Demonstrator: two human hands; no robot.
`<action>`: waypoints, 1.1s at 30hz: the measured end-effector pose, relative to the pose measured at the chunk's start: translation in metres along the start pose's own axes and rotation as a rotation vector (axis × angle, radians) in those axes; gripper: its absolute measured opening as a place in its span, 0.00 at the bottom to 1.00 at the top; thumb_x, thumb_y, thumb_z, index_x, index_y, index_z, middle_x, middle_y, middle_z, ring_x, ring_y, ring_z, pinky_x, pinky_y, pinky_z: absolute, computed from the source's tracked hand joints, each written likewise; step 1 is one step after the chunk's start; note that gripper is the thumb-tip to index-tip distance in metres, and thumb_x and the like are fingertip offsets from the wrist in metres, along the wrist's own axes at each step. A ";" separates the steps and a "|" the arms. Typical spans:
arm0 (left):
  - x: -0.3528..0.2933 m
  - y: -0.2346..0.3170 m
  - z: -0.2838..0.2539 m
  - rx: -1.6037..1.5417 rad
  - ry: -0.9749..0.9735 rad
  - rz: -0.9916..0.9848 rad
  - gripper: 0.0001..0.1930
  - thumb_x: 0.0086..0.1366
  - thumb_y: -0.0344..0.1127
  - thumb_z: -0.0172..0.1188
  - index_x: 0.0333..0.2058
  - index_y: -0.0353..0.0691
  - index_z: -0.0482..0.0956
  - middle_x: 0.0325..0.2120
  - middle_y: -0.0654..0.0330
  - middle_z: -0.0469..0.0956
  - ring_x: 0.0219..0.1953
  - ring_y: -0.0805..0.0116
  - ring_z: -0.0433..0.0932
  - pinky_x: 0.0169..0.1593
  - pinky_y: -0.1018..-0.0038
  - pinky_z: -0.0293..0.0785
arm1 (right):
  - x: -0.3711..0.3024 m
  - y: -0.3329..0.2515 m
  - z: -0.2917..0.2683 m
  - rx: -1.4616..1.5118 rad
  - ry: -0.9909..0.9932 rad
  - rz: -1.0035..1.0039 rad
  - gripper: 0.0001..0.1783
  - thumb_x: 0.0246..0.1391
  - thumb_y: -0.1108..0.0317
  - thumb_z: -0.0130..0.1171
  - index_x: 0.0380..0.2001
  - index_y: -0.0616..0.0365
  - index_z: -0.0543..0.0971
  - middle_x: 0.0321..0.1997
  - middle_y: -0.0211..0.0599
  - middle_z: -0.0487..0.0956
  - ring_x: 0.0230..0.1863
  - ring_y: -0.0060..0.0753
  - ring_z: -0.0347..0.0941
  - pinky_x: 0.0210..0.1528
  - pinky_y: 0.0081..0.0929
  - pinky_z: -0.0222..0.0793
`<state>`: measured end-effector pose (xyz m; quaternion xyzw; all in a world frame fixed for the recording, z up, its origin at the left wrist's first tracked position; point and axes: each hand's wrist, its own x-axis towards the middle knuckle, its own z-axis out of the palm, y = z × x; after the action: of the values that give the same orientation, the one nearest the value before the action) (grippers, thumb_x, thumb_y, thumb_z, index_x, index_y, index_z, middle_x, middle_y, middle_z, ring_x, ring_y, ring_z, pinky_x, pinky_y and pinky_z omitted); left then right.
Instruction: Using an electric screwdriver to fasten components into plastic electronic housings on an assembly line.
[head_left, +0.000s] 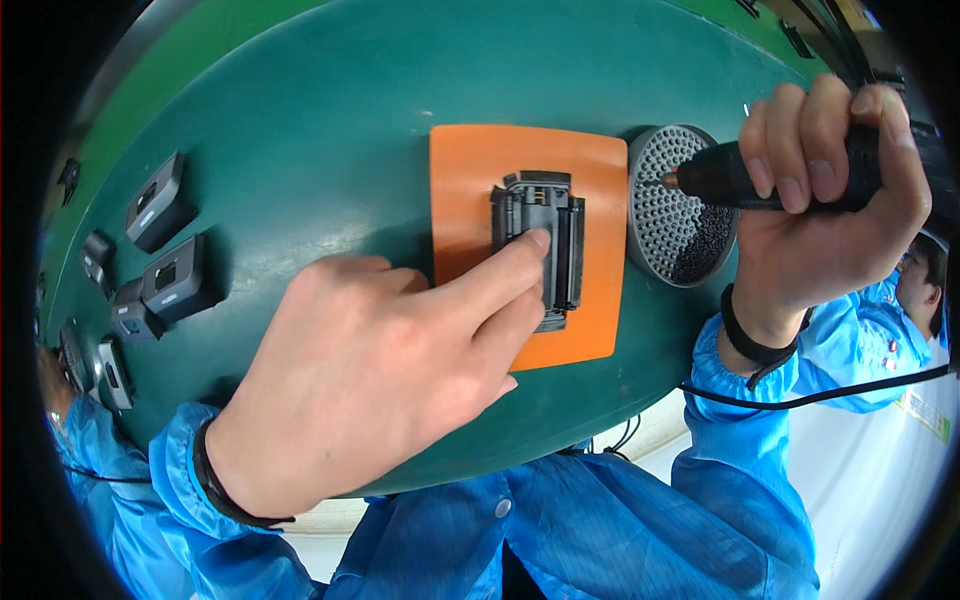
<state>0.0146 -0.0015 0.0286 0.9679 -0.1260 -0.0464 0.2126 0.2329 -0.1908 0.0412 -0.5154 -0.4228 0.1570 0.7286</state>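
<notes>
On an orange mat (pixel 470 150) lies a black plastic housing (pixel 541 195) with a long slot and small gold-coloured contacts near its far end. My left hand (pixel 385 345) holds it down, closed, with the index fingertip pressing on its middle. The hand hides its near left side. My right hand (pixel 830 190) is wrapped round a black electric screwdriver (pixel 725 175), whose copper-coloured nose points left. Its bit is over a round grey screw tray (pixel 655 240) full of small holes, just right of the mat. Dark screws (pixel 705 245) are heaped at the tray's near right.
Several dark grey housings (pixel 178 275) stand on the green table (pixel 330 130) at the left. A black cable (pixel 800 402) runs along the right side. One person (pixel 915 290) is at the far right; another's blue sleeve (pixel 95 440) shows at the left edge.
</notes>
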 end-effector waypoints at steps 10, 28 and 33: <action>0.000 -0.003 0.005 0.010 0.103 0.063 0.33 0.42 0.42 0.81 0.49 0.41 0.81 0.54 0.66 0.79 0.33 0.66 0.86 0.33 0.69 0.80 | -0.026 -0.056 0.033 0.175 -0.331 0.051 0.15 0.70 0.57 0.51 0.43 0.58 0.75 0.27 0.23 0.72 0.28 0.18 0.71 0.33 0.21 0.71; 0.009 0.000 -0.005 -0.270 0.167 -0.039 0.29 0.39 0.38 0.80 0.44 0.38 0.83 0.50 0.67 0.81 0.34 0.64 0.85 0.30 0.69 0.80 | -0.038 -0.007 0.042 0.281 -0.372 0.104 0.15 0.71 0.56 0.50 0.44 0.58 0.75 0.28 0.23 0.72 0.28 0.18 0.71 0.33 0.21 0.71; 0.003 -0.004 0.008 -0.242 0.290 0.046 0.29 0.40 0.39 0.79 0.44 0.38 0.83 0.50 0.67 0.81 0.36 0.64 0.85 0.32 0.69 0.81 | -0.039 -0.007 0.041 0.291 -0.375 0.103 0.15 0.71 0.56 0.49 0.44 0.58 0.75 0.28 0.23 0.72 0.28 0.18 0.71 0.33 0.21 0.71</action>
<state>0.0169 -0.0019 0.0191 0.9287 -0.1095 0.0837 0.3442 0.1764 -0.1940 0.0346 -0.3879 -0.4967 0.3462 0.6950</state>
